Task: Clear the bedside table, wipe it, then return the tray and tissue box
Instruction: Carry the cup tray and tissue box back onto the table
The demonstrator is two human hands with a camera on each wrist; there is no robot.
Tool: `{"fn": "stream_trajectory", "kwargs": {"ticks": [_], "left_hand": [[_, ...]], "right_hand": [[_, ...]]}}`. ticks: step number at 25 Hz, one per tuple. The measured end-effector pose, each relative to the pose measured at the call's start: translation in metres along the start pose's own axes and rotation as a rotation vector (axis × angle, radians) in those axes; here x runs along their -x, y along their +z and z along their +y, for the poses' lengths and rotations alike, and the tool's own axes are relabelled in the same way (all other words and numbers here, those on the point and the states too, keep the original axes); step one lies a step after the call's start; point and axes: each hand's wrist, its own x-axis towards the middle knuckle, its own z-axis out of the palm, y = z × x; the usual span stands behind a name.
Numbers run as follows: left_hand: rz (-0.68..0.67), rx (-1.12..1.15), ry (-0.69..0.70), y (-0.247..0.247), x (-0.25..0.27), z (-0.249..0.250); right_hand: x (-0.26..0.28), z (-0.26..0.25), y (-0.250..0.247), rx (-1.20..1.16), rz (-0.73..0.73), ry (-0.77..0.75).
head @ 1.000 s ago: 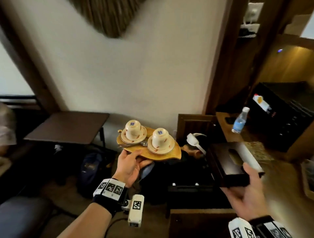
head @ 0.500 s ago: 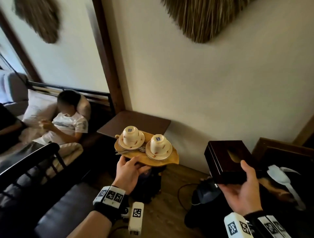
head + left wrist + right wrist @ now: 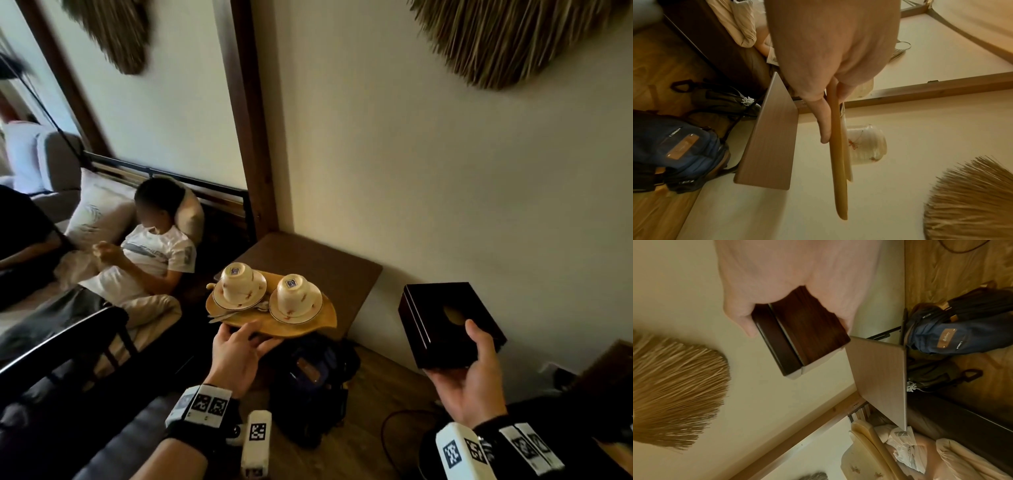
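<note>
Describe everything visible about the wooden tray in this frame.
The tray is a thin, leaf-shaped board of pale yellow wood, held roughly level above the bedside table. The left hand holds its near edge, thumb on top. It carries two upturned floral cups on saucers and a spoon between them.

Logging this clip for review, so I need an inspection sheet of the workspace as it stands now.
Surface: brown bedside table against the wall, top bare.
Job's things: wooden tray carrying two upturned cups on saucers and a spoon; dark tissue box; both held in the air.
Clutter: blue backpack on the floor by the table.
Grippers: left hand grips the tray's near edge; right hand holds the tissue box.
Cables: dark cable on the floor.
Surroundings: person on the bed, straw wall decor.
</note>
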Motion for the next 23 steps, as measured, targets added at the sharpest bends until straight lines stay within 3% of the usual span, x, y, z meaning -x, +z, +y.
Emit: {"fn": "stream_trajectory", "kwargs": {"ticks": [10, 16, 23], "left_hand": [[0.063, 0.01, 0.08, 0.067, -0.181, 0.024], [0.068, -0.035, 0.063, 0.101, -0.274, 0.036], [0.034, -0.087, -0.021, 0.116, -0.397, 0.041]], "right_hand": [[-0.198, 0.011, 0.125, 0.006, -0.111, 0.118], [-0.265, 0.016, 0.175, -0.026, -0.135, 0.132], [-0.323, 0.033, 0.205, -0.088, -0.013, 0.144]]}}
